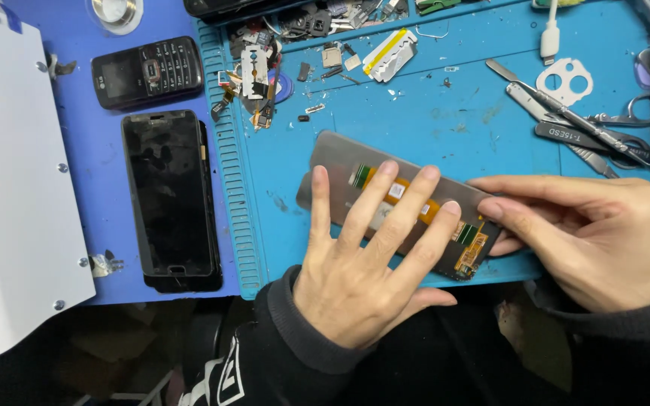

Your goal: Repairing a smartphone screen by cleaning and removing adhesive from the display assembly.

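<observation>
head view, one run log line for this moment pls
left hand: flat on phone screen panel | right hand: pinching panel's right end | panel: on blue mat | tweezers: untouched

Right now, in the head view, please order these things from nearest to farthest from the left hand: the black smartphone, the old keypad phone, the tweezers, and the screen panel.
1. Screen panel: directly under the left hand, touching it.
2. Black smartphone: to the left, on the darker blue mat.
3. Old keypad phone: upper left, beyond the smartphone.
4. Tweezers: upper right, past the right hand; close to the keypad phone's rank.
</observation>
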